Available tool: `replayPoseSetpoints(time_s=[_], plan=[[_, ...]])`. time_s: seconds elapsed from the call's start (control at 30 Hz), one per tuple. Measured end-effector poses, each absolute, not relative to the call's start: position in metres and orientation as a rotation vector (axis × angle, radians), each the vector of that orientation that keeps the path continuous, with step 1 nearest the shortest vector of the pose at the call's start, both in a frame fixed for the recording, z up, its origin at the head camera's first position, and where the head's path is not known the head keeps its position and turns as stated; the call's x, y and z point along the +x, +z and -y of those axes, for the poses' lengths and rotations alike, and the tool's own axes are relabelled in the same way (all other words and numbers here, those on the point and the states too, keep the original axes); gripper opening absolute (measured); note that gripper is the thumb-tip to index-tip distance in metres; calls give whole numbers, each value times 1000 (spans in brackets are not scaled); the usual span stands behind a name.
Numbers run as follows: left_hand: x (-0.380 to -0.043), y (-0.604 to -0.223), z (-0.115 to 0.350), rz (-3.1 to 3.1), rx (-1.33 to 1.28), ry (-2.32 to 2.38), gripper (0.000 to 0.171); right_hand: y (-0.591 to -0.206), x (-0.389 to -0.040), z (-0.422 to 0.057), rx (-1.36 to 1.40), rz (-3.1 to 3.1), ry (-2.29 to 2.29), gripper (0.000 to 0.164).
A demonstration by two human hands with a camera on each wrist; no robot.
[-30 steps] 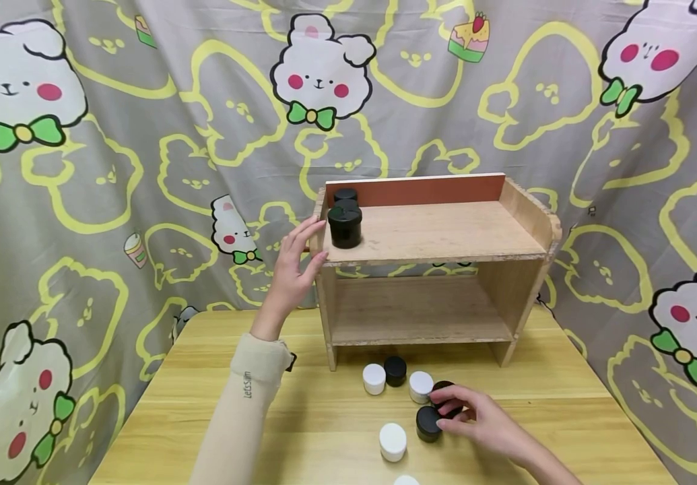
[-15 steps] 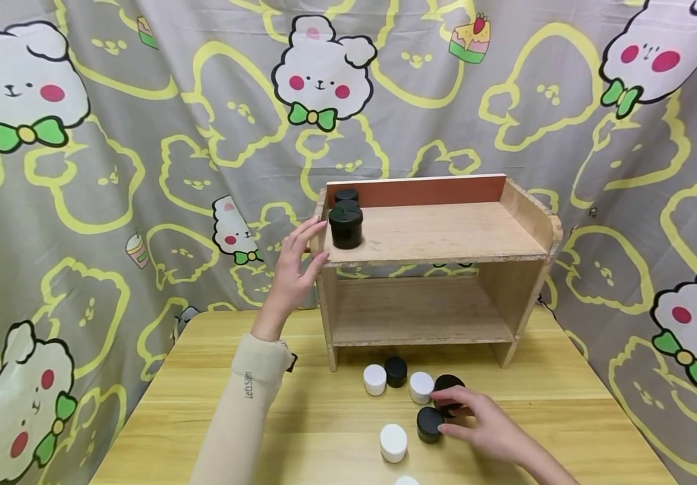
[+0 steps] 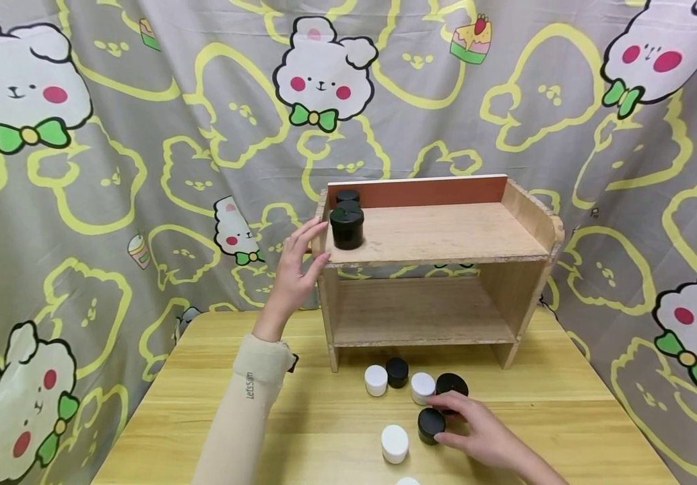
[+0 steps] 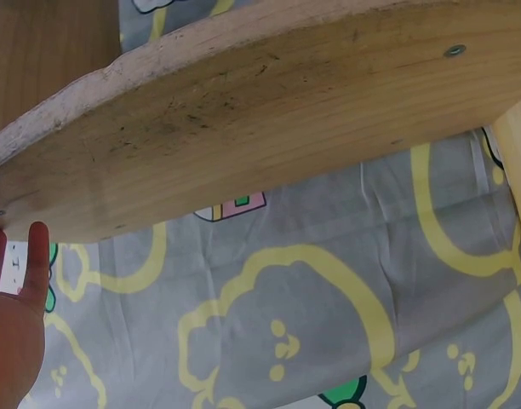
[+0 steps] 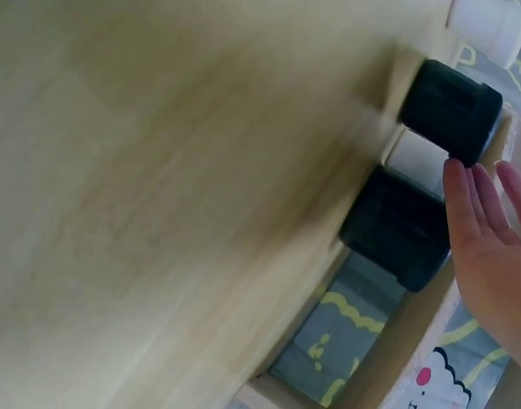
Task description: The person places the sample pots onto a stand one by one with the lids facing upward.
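My left hand [image 3: 295,266] rests at the left end of a small wooden shelf [image 3: 445,232], its thumb and fingers at the panel's edge. Just inside that end stand black lidded jars [image 3: 347,229], one behind another. On the table, my right hand [image 3: 475,428] reaches in among more jars. Its thumb touches a small black jar [image 3: 432,426], and its fingers extend over that jar's far side, close to a white jar [image 3: 423,388] and a larger black jar [image 3: 452,385]. In the right wrist view, straight fingertips [image 5: 461,183] meet the black jar [image 5: 452,111].
Further jars stand on the wooden table [image 3: 190,404]: a white jar [image 3: 376,380], a black jar [image 3: 397,372] and a nearer white jar [image 3: 394,444]. Another white jar [image 3: 408,481] is cut off below. A patterned curtain [image 3: 203,135] hangs behind.
My right hand has shifted slightly toward the near side, its fingers sliding off the larger black jar toward the small one. My left hand keeps its place on the shelf.
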State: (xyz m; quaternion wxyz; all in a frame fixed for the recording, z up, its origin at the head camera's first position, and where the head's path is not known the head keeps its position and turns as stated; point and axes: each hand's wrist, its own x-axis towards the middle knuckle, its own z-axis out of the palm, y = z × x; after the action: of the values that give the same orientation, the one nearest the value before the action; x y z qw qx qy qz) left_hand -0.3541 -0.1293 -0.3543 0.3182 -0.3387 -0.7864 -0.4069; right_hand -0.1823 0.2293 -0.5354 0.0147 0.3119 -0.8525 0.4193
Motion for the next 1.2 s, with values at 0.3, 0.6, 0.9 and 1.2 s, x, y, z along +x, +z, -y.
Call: replayPoseSetpoints(time_s=[0.3, 0.6, 0.9, 1.2], plan=[[-354, -354, 128, 2049, -891, -1055, 52, -539, -185, -221, 900, 2787, 1254, 52], [-354, -354, 128, 2040, -891, -1053, 52, -538, -187, -216, 869, 2844, 1239, 50], [-356, -354, 129, 2055, -893, -1038, 52, -537, -189, -216, 877, 2848, 1252, 51], [-355, -354, 130, 2069, -887, -1036, 53, -522, -189, -215, 874, 2726, 1240, 48]])
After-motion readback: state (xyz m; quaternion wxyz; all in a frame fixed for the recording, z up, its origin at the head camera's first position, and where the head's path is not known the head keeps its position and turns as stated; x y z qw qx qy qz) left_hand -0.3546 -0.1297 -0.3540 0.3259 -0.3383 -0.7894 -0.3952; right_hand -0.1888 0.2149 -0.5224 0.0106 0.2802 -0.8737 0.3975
